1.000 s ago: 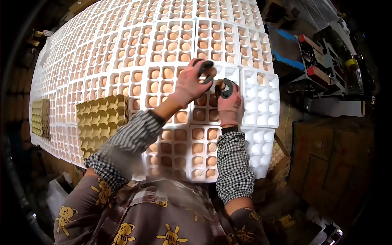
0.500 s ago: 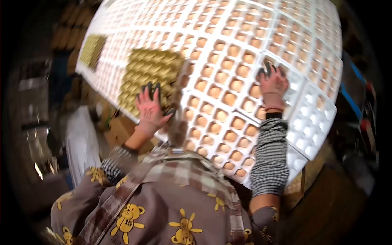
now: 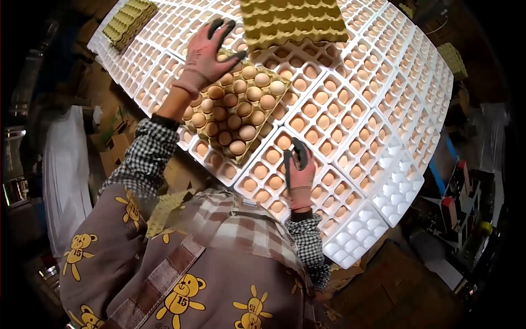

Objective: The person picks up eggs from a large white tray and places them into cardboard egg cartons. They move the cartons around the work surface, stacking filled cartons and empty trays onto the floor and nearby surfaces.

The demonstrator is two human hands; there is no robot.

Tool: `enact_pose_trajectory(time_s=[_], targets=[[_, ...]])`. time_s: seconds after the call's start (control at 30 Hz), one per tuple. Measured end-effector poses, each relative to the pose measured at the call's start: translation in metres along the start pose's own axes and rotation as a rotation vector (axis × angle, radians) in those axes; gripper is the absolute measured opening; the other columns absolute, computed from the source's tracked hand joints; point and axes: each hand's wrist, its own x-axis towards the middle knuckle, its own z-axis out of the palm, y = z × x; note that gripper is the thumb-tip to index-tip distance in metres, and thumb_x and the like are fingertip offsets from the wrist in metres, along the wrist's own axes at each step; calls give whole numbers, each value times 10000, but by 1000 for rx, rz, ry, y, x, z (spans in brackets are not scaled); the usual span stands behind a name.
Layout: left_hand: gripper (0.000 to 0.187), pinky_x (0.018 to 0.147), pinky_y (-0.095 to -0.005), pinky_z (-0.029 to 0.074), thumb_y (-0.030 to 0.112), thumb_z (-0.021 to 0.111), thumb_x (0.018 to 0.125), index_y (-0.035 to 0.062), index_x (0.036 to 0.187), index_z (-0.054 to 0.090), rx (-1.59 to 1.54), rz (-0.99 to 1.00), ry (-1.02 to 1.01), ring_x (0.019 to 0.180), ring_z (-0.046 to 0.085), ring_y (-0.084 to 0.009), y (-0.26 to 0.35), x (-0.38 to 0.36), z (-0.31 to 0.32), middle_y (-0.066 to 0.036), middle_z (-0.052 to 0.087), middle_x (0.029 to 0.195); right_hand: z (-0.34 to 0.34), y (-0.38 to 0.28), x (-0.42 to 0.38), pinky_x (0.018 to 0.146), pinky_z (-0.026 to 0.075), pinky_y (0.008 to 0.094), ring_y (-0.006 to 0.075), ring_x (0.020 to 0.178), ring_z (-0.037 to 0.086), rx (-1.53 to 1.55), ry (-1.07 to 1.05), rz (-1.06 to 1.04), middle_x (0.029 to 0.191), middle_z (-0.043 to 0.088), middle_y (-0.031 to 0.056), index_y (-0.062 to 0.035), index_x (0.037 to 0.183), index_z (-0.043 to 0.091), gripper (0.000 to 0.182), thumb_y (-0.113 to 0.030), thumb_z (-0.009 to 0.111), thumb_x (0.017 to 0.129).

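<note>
The left hand (image 3: 207,57), in a pink knit glove with dark coated fingertips, is spreading its thumb and fingers wide by the upper edge of a pulp egg tray (image 3: 250,146), and its palm is facing away from view, so whether it is touching the rim cannot be told. That olive, bumpy tray is lying at a slant across the white foam trays (image 3: 353,233) near the person's front, its cups holding smooth brown eggs (image 3: 247,131), some of them hidden behind the glove. The right hand (image 3: 300,170) is hanging over a foam tray of eggs, thumb and forefinger parted in a loose curve with a gap between them; its other fingers are hard to make out. Above, a ridged pulp tray (image 3: 296,22) is running out of the top of the view and casting shadow on the square foam cells; whether it is resting on them is unclear. A pulp stack (image 3: 129,22) is sitting at the upper left, and checked cloth sleeves (image 3: 145,156) are covering the forearms.
</note>
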Motion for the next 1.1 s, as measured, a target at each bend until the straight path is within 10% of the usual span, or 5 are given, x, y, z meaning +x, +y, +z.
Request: enact_pose_trajectory(time_s=[0.17, 0.33, 0.6, 0.87, 1.1], targets=[[759, 996, -415, 437, 618, 617, 825, 44, 1317, 549, -111, -750, -484, 1161, 573, -371, -180, -116, 58, -206, 617, 1237, 71, 7, 1, 974, 466, 306, 193, 1165, 581, 326, -131, 126, 1298, 592, 141, 5, 1406, 444, 551, -43, 621, 887], [625, 802, -368, 501, 555, 697, 800, 1, 1087, 664, -327, -884, -590, 919, 671, -259, -153, -112, 37, -158, 705, 1009, 115, -17, 27, 957, 462, 444, 422, 1125, 574, 2, -10, 125, 1224, 588, 281, 41, 1358, 433, 573, -216, 631, 886], [426, 733, -335, 517, 331, 787, 795, -3, 1025, 658, -487, -802, -315, 856, 672, -192, -56, -149, 10, -137, 707, 957, 33, -4, -29, 967, 450, 305, 179, 1099, 591, 221, 119, 94, 1224, 642, 143, 30, 1350, 512, 480, -107, 601, 899], [526, 833, -414, 507, 378, 772, 785, 23, 1137, 609, -564, -732, -318, 946, 659, -328, 78, -194, 91, -189, 674, 1036, -115, 68, -50, 933, 479, 356, 319, 1074, 638, 1, 53, 191, 1184, 651, 215, -14, 1368, 495, 491, -60, 559, 883], [606, 922, -439, 459, 219, 803, 659, 98, 1203, 565, -236, 218, -364, 1069, 556, -357, 223, -191, 18, -124, 584, 1147, -134, 21, -104, 1017, 353, 477, 297, 1233, 456, -915, -294, -216, 1273, 520, 98, -216, 1320, 541, 687, -372, 796, 702]])
